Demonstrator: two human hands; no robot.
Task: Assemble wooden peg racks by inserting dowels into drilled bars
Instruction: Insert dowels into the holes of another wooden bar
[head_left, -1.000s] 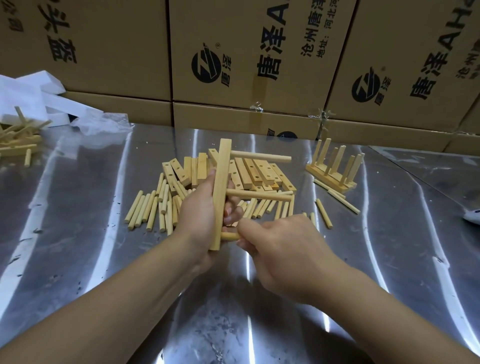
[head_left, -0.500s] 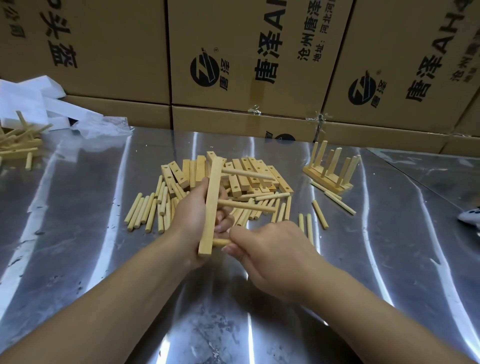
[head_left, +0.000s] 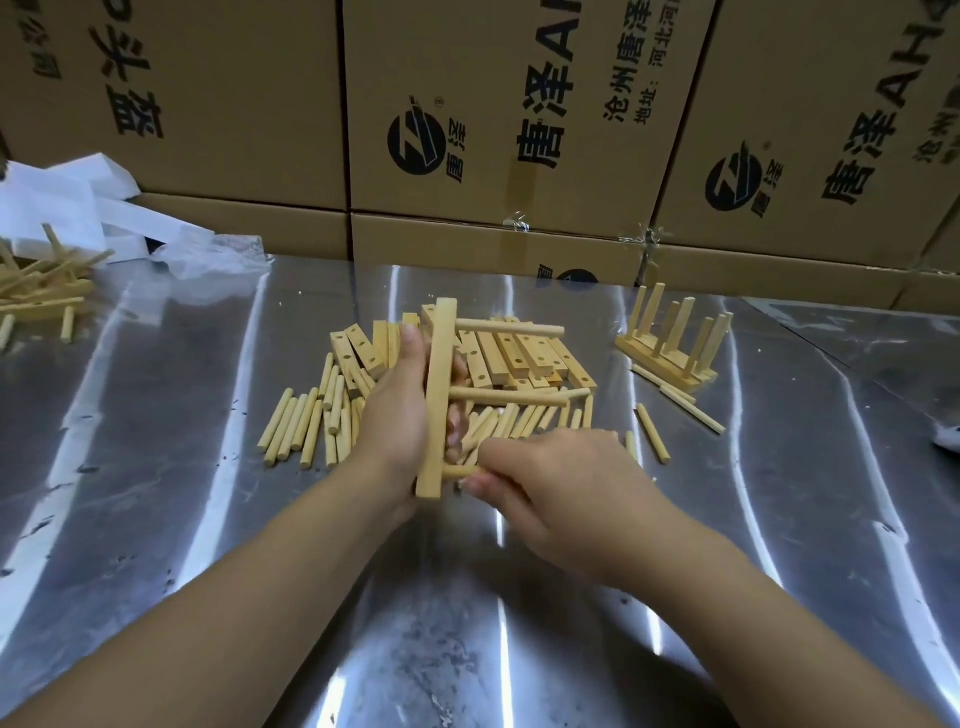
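My left hand (head_left: 397, 415) grips a drilled wooden bar (head_left: 440, 395), held nearly upright above the metal table. Two dowels stick out of the bar to the right, one near its top (head_left: 511, 328) and one at its middle (head_left: 511, 397). My right hand (head_left: 550, 483) pinches a third dowel (head_left: 460, 472) whose end sits in the bar near its bottom. Behind lies a pile of loose drilled bars (head_left: 519, 356), with loose dowels (head_left: 306, 423) spread in front of it and to the left.
A finished rack with upright pegs (head_left: 675, 335) stands at the right, a few stray dowels beside it. More wooden parts (head_left: 36, 291) lie far left by white wrapping (head_left: 67, 208). Printed cardboard boxes (head_left: 467, 130) wall off the back of the steel table (head_left: 156, 519).
The bar with its dowels stays in my left hand; it dipped lower half a second ago and is raised again now. My right hand keeps its pinch on the bottom dowel.
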